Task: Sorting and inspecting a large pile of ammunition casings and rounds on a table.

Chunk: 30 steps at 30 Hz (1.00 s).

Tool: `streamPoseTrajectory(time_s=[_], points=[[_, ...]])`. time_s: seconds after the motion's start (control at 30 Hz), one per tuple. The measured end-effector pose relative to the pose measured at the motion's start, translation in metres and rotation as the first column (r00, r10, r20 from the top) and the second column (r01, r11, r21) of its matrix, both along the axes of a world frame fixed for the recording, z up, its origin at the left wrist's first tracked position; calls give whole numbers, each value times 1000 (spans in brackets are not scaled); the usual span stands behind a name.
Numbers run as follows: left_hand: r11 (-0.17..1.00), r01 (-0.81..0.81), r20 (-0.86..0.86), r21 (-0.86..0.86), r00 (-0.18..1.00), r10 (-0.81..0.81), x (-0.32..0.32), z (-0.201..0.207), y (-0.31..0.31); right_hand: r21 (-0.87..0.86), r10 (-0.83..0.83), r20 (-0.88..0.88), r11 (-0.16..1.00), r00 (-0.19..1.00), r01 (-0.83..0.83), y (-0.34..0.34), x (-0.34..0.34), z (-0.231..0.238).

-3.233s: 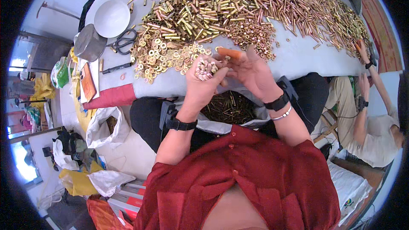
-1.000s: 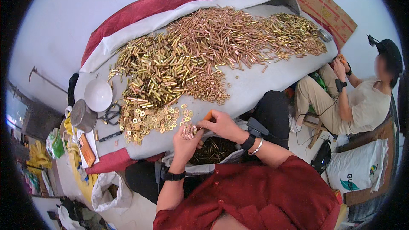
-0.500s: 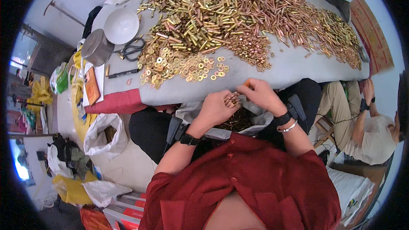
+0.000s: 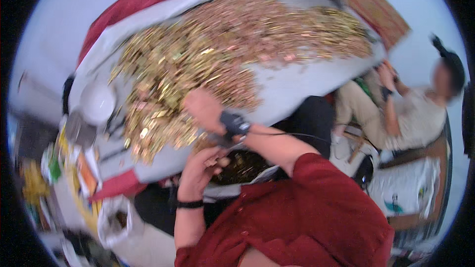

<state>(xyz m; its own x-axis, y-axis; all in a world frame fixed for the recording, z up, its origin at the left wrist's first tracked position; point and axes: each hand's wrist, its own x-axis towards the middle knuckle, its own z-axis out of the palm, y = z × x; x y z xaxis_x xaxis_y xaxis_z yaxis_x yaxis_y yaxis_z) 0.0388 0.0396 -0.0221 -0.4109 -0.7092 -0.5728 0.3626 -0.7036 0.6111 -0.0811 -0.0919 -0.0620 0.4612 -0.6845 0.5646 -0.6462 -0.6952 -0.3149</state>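
My right hand (image 4: 204, 109) reaches over the heap of brass and copper-coloured metal tubes (image 4: 198, 64), where it borders the washers and small rings. Its fingertips are smeared by motion, so whether it grips a piece does not show. Closer to me, my left hand (image 4: 200, 168) is held palm up with curled fingers, beside an open white sack of dark metal pieces (image 4: 242, 168). What lies in its fingers is too blurred to make out. Flat brass washers (image 4: 158, 136) spread in front of the left hand. Copper-coloured small rings (image 4: 245, 91) lie right of my right hand.
On the table's left stand a white bowl (image 4: 97, 103) and a metal pot (image 4: 80, 129), near an orange phone (image 4: 86, 175). Another white sack (image 4: 115, 220) is on the floor at left. A person in a light shirt (image 4: 415, 118) sits at right.
My right hand has left my left hand and gone forward onto the heap. My left hand, which held a bunch of copper-coloured pieces, has turned palm up. The whole view has swung and blurred.
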Motion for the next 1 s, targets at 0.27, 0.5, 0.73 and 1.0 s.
streamPoseTrajectory(time_s=[0.27,0.5,0.73,1.0], points=[[997,-75,-124,-34,990,70,13,-8,1,37,-126,254,992,959,121,25,-41,22],[988,-129,-336,85,930,150,1,-11,-4,336,-512,462,857,724,391,-35,-196,71],[977,-207,-487,52,849,206,19,7,13,596,-485,760,785,433,-170,-34,-208,91],[944,-331,-390,-4,870,303,-32,-12,13,664,-509,729,688,457,-292,75,-156,64]])
